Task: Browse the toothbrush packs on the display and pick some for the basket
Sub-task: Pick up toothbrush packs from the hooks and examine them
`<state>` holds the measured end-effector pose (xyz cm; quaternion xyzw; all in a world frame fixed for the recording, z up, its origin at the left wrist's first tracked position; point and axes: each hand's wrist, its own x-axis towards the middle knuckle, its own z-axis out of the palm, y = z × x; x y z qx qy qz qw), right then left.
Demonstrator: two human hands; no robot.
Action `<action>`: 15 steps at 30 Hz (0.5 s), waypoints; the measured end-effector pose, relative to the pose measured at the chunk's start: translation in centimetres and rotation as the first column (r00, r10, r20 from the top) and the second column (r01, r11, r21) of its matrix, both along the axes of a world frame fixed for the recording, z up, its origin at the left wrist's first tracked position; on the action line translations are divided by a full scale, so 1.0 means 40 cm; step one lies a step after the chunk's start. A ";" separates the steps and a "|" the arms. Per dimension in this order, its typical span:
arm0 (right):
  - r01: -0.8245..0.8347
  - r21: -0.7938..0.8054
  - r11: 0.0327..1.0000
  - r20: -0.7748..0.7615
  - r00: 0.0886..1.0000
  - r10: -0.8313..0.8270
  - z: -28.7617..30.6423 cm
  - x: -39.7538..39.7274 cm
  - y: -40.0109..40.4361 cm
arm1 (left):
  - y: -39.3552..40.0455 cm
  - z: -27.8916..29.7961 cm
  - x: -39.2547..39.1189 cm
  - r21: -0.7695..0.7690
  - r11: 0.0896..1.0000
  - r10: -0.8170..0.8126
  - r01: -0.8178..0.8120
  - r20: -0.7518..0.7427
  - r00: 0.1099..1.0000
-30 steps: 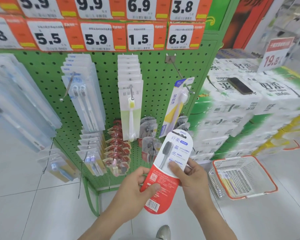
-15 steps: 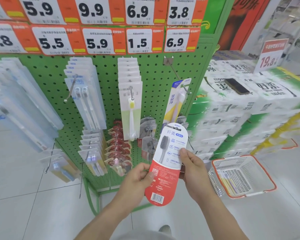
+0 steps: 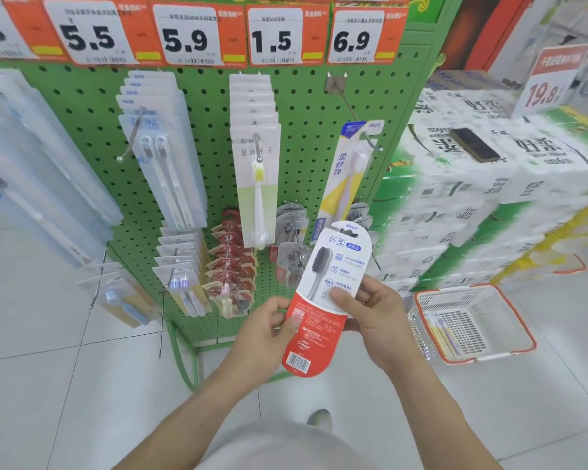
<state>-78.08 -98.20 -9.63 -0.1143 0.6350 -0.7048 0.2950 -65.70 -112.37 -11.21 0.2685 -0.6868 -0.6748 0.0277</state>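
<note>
Floor: I see pale glossy tiles (image 3: 48, 368); green perforated pegboard (image 3: 211, 130) at 12 o'clock.
Pack: red-and-white toothbrush pack (image 3: 319, 300), flat card with rounded ends, at centre.
Hands: my left hand (image 3: 269, 327) pinches its lower edge; my right hand (image 3: 370, 310) grips its right side, thumb across the front.
Basket: orange-rimmed wire basket (image 3: 523, 327) on the floor at 3 o'clock, toothbrush packs (image 3: 445, 334) inside.

The floor (image 3: 65, 385) in front of the rack (image 3: 306, 106) is bare, so a hand can move low there. The basket (image 3: 520, 320) on the right is open on top, with what look like a few packs (image 3: 445, 334) along its left side. Hooks (image 3: 357, 113) and hanging packs (image 3: 257, 184) stick out from the rack, and the paper stack (image 3: 489, 198) blocks the right.
</note>
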 end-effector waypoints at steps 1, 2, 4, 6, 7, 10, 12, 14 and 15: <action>0.001 0.000 1.000 -0.018 1.000 -0.001 0.001 0.003 0.002 | 0.005 -0.002 0.002 -0.061 0.998 0.010 -0.010 -0.003 1.000; 0.005 0.000 1.000 -0.042 0.999 -0.005 0.001 0.006 0.005 | 0.010 -0.003 0.005 -0.175 0.984 0.036 -0.037 -0.007 0.999; 0.028 -0.003 1.000 -0.090 0.996 -0.028 -0.001 0.015 0.006 | 0.025 0.016 0.017 -0.439 0.888 0.117 -0.133 -0.063 0.991; 0.075 0.003 0.997 -0.163 0.984 -0.073 -0.002 0.028 -0.001 | 0.043 0.042 0.020 -0.510 0.833 0.135 -0.213 -0.186 0.973; 0.094 0.016 0.995 -0.217 0.972 -0.088 -0.004 0.037 -0.007 | 0.051 0.056 0.015 -0.476 0.851 0.126 -0.221 -0.223 0.967; 0.095 0.069 0.993 -0.392 0.918 -0.061 -0.029 0.068 -0.027 | 0.065 0.080 -0.013 -0.397 0.898 0.097 -0.191 -0.245 0.965; 0.112 0.111 0.987 -0.524 0.851 -0.038 -0.057 0.085 -0.035 | 0.072 0.079 -0.032 -0.388 0.896 0.132 -0.216 -0.233 0.964; 0.125 0.114 0.986 -0.641 0.767 -0.023 -0.078 0.097 -0.038 | 0.076 0.077 -0.039 -0.327 0.905 0.206 -0.274 -0.229 0.952; 0.122 0.117 0.986 -0.687 0.727 -0.008 -0.081 0.100 -0.036 | 0.075 0.075 -0.041 -0.263 0.915 0.244 -0.305 -0.239 0.940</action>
